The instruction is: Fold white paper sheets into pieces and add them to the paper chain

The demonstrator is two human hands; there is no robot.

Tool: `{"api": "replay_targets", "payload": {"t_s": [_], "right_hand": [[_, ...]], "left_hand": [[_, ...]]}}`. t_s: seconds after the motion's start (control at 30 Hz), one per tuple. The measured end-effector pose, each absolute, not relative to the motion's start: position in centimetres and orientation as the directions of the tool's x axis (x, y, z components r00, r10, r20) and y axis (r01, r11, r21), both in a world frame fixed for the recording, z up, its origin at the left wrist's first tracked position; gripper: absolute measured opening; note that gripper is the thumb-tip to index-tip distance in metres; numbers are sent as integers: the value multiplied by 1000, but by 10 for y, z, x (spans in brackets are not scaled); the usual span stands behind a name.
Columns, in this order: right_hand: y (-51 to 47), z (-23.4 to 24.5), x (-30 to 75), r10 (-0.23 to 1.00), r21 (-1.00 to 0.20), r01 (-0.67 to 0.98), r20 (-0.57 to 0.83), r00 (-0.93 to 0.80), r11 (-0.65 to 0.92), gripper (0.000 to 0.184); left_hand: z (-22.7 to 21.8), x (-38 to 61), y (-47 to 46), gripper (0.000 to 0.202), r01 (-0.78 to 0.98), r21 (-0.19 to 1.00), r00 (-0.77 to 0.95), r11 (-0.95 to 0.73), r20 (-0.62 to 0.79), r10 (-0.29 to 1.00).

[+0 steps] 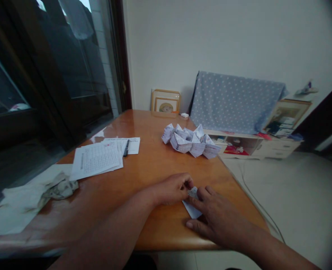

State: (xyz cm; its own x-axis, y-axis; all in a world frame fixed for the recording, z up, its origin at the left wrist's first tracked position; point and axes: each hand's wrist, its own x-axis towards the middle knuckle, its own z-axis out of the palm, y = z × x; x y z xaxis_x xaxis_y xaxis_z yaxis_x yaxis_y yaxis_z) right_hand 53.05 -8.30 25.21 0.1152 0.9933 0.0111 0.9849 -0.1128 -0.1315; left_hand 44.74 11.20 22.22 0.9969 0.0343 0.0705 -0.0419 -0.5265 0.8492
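A small folded piece of paper lies on the wooden table near its front right, between my hands. My left hand has its fingers curled in a pinch at the paper's upper left edge. Flat over the paper's right side lies my right hand, fingers stretched out and thumb spread away towards the table's front edge. Both hands cover part of the paper. Farther back stands a cluster of folded paper pieces, pointed and stacked in layers, close to the table's right edge.
Printed sheets lie at the left with a dark pen on them. Nearer is a crumpled cloth on white paper. A framed picture leans on the wall at the table's far end. A low white cabinet stands right.
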Motion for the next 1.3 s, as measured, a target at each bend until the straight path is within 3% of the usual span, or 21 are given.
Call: {"api": "replay_targets", "payload": {"t_s": [0.43,0.7,1.07,1.17,1.3], "right_hand": [[-90,228,547,968,-317,929,96,232,-192,35],[-84,213,558,923,-338,888,111,368,-313,34],[-68,211,572,886,-453,816,107,450,-360,34],[-66,204,574,869,-517,780,129,477,-352,31],[-68,197,574,842,-708,647,142,521,-282,29]], "left_hand": [[227,439,105,28,-72,726,991,-684,131,34],[221,440,106,26,-104,695,990,-711,143,-5],[219,440,106,27,-117,688,988,-716,154,-13],[221,439,106,30,-111,694,989,-711,149,-8],[220,440,107,41,-127,684,982,-719,189,6]]}}
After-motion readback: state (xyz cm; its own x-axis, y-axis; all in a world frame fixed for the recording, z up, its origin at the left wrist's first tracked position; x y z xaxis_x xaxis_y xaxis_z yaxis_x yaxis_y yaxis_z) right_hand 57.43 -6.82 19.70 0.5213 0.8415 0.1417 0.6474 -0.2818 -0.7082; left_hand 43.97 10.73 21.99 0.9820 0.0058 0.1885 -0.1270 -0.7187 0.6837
